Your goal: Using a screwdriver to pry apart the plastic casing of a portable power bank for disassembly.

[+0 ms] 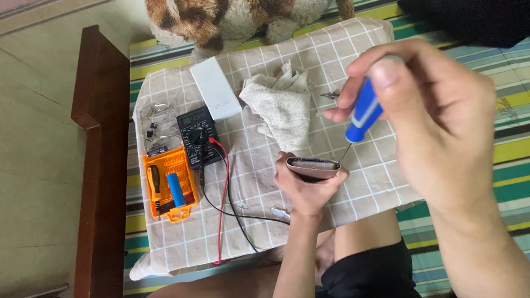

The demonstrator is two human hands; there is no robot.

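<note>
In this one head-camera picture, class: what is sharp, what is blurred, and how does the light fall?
Head view: even, soft daylight, with no harsh shadows or glare; the multimeter and orange tool case look sharp; the right hand, close to the lens, looms large and slightly soft.

stuffed dog [244, 12] cut off at twelve o'clock, dark cloth [483, 4] cropped at one o'clock, small parts [156, 122] at ten o'clock too tiny to identify
</note>
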